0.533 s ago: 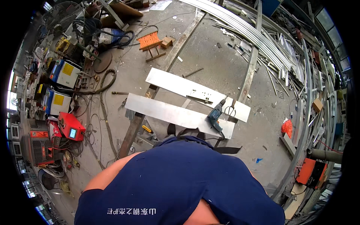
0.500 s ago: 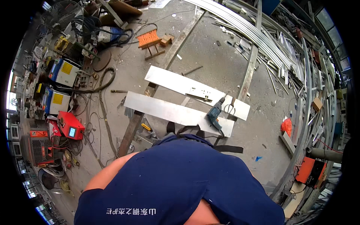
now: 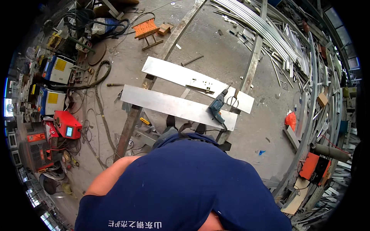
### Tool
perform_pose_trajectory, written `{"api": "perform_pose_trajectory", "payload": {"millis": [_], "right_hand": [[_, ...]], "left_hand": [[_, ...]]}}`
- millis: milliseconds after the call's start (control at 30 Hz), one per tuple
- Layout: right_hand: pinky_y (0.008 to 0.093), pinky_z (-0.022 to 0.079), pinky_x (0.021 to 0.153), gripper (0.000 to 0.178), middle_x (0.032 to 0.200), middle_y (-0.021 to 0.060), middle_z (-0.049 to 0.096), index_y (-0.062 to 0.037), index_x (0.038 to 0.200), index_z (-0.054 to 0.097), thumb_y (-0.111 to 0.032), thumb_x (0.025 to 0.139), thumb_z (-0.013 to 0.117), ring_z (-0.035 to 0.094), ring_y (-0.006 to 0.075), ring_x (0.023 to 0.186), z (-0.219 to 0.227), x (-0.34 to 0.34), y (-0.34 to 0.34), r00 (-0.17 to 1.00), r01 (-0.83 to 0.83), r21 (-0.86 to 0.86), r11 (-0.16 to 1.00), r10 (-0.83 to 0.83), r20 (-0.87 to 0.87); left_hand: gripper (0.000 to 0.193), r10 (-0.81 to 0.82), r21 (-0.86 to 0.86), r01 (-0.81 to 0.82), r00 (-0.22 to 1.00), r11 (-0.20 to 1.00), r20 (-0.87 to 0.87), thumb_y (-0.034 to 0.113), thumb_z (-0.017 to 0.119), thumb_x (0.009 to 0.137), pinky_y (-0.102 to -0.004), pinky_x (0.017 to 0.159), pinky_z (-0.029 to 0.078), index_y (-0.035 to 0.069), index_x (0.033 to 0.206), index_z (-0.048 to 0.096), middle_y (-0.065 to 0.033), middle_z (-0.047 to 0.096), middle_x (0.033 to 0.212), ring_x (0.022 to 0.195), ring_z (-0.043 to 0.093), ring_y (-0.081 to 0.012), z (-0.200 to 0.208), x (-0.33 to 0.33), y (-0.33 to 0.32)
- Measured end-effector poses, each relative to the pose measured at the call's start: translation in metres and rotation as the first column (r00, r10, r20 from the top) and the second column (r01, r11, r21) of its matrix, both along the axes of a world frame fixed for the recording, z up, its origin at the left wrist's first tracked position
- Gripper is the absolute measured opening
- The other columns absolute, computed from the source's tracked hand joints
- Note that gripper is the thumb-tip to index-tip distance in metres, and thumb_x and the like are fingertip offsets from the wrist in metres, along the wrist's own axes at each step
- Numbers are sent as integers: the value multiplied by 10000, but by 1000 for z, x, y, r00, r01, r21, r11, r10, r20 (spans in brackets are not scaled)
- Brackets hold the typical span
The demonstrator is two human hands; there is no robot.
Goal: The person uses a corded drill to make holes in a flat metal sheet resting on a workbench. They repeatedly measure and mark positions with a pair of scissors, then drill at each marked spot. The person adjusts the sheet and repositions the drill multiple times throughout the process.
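Observation:
Neither of my hands shows; my left upper arm (image 3: 111, 176) comes out of the dark blue shirt and the rest of it is hidden by my body. Before me two flat pale metal plates lie across the beams, a far plate (image 3: 165, 72) and a near plate (image 3: 162, 104). A teal power drill (image 3: 216, 109) rests on the near plate with its bit reaching over the far one. Beside it lies a pair of scissors (image 3: 232, 101). A small white plate with dark holes (image 3: 201, 84) sits on the far plate.
Two long beams (image 3: 251, 69) run along the floor under the plates. An orange-seated stool (image 3: 145, 29) stands far left. Red and grey machines (image 3: 68, 125) with loose cables are at the left. Metal bars (image 3: 266, 29) lie far right, a red bag (image 3: 290, 121) at the right.
My view has shifted, so the plates, drill and stool sit a little higher and further left in the picture. The drill and scissors keep their places on the plates.

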State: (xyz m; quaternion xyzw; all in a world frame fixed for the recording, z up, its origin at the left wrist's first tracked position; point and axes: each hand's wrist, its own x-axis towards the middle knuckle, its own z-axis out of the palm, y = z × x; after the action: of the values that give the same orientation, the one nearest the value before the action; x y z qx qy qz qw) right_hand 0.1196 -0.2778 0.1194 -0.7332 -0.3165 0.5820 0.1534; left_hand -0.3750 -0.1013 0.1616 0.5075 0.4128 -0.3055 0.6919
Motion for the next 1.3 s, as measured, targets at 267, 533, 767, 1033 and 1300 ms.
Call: {"api": "perform_pose_trajectory", "payload": {"millis": [267,533,767,1033,1300], "right_hand": [[368,462,991,433,1219,181,669,-23,1265,631,-291,926,663,627,230,1152,15,-6,-30,995,59,-32,998,-56,86],[372,463,986,434,1212,188,671,-20,1257,634,-296,923,666,629,232,1149,23,-12,-50,985,82,-39,996,-74,158],[375,465,983,435,1205,193,673,-18,1250,637,-300,920,669,631,234,1146,30,-17,-54,981,54,-18,998,-50,188],[375,467,976,421,1193,179,678,-18,1236,646,-281,909,686,628,236,1141,13,-34,36,1000,-9,226,974,7,12],[321,480,969,395,1179,83,690,-28,1261,662,-224,920,704,634,179,1088,-30,-45,118,888,-15,126,992,71,-455]], "left_hand": [[552,-42,-62,43,999,997,21,329,632,879,-422,936,493,25,1333,554,-252,650,1182,1096,623,-402,-1,-5,-4],[573,-66,-25,66,998,998,17,324,636,874,-417,952,486,27,1354,537,-250,643,1198,1121,613,-394,28,-19,6],[528,0,465,-56,993,883,119,277,623,877,-414,978,475,32,1340,551,-226,628,1207,1170,581,-376,78,23,18],[405,-234,830,-147,920,538,315,199,626,873,-495,1047,416,23,1236,598,-167,591,1236,1178,543,-364,-8,0,-2],[330,358,401,-502,852,766,383,274,585,998,-359,934,482,-28,1113,651,-164,688,1054,1031,650,-258,-6,83,55]]}}
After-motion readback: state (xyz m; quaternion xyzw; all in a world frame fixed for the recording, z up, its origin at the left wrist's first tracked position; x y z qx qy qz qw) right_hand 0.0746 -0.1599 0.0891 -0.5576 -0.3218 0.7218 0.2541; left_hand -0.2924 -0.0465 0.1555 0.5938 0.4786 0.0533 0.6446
